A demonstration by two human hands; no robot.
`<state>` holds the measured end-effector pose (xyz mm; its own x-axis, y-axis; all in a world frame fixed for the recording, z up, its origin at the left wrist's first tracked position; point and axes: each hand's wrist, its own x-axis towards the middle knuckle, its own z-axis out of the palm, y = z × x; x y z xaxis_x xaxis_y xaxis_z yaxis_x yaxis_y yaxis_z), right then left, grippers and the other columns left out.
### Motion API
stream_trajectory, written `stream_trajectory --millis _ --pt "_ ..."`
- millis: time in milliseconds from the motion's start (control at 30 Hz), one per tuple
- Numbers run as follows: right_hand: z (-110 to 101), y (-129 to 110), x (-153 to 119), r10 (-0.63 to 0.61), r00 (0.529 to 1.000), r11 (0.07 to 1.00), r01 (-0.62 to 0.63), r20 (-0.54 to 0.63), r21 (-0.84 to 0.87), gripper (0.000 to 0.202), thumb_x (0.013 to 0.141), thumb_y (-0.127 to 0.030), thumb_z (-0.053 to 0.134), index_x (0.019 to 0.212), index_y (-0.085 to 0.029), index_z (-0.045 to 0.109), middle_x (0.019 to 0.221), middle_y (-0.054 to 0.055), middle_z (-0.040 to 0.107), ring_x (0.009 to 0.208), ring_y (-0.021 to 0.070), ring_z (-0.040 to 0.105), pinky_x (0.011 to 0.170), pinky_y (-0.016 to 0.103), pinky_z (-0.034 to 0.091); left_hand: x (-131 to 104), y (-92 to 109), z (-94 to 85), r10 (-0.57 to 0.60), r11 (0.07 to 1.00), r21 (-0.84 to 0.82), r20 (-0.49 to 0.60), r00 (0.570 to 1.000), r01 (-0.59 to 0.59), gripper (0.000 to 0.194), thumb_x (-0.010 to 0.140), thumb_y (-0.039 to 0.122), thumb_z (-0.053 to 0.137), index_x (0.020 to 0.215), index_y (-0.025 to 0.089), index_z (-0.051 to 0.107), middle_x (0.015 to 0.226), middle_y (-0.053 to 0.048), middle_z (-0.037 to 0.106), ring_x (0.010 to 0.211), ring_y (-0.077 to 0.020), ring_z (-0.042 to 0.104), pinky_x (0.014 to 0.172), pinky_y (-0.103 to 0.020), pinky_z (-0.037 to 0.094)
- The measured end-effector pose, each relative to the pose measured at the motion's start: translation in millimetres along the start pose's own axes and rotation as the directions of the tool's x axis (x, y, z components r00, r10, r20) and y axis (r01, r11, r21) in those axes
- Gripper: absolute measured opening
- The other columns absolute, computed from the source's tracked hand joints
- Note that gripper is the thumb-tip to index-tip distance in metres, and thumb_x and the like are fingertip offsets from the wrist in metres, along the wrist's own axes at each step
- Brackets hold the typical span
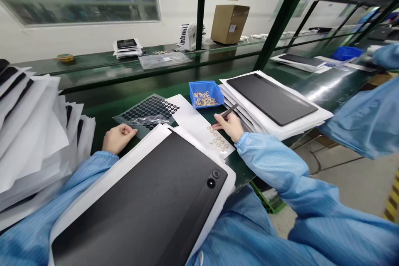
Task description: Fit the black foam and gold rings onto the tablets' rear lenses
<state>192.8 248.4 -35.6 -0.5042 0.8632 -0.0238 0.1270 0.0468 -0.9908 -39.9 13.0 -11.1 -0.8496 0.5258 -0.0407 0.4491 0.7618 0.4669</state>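
Observation:
My right hand (230, 126) is closed on black tweezers (229, 111), their tips over small gold rings (218, 138) on a white sheet (190, 114). My left hand (117, 139) rests near the left edge of a clear sheet of black rings (146, 112), its fingers curled together; whether anything is between them is too small to tell. A large dark tablet panel (146, 199) with two round camera openings lies on white sheets in front of me. Behind the white sheet stands a blue bin (206, 93) holding more gold rings.
Panels and white sheets are piled at the left (34, 133). Another stack with a dark panel (271, 97) lies to the right. Green posts (283, 16) hold a shelf overhead. A cardboard box (230, 24) and fan (188, 37) stand behind. A person's blue sleeve (364, 116) is at right.

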Motion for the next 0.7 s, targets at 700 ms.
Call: stream_trajectory --millis 700 --pt "-2 6 -1 -0.096 0.995 0.976 0.087 -0.032 -0.198 0.021 0.080 -0.023 0.066 0.070 -0.017 0.048 0.051 -0.002 0.060 0.048 0.0132 0.064 0.053 0.021 0.054 -102 20 -64.5 0.614 0.753 0.115 0.227 0.756 -0.647 0.040 0.083 0.058 0.044 0.115 0.039 0.059 0.121 0.006 0.063 0.103 -0.0216 0.062 0.089 -0.031 0.050"
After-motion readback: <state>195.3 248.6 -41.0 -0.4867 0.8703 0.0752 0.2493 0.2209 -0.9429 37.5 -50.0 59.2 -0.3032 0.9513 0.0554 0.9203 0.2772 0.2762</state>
